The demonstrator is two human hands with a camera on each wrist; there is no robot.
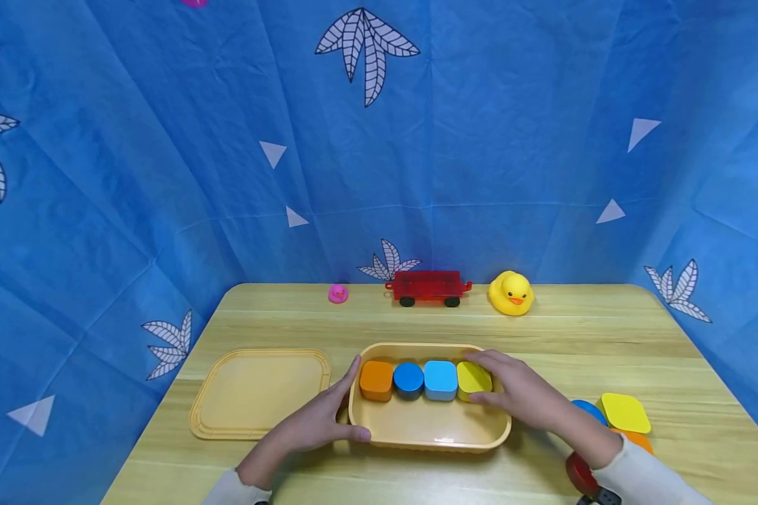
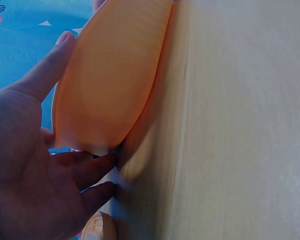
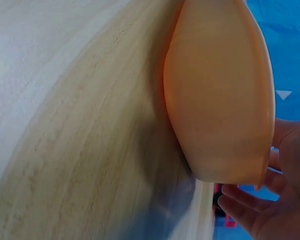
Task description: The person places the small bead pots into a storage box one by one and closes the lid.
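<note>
A light orange plastic box (image 1: 429, 428) stands on the table. Along its back wall sit four-sided and round toy blocks in a row: an orange block (image 1: 376, 379), a blue round block (image 1: 408, 379), a light blue block (image 1: 441, 379) and a yellow block (image 1: 470, 377). At the box's left end, my left hand (image 1: 318, 415) touches the rim with thumb and fingers spread. My right hand (image 1: 514, 384) reaches over the right end, thumb and a fingertip pinching the yellow block from front and back. In both wrist views the box's outer wall hides the blocks.
A flat pale orange lid (image 1: 265, 393) lies at left. Along the back edge stand a small pink duck (image 1: 337, 293), a red wagon (image 1: 427, 286) and a yellow duck (image 1: 512, 293). More blocks, including a yellow one (image 1: 625, 412), lie under and beside the right forearm, partly hidden.
</note>
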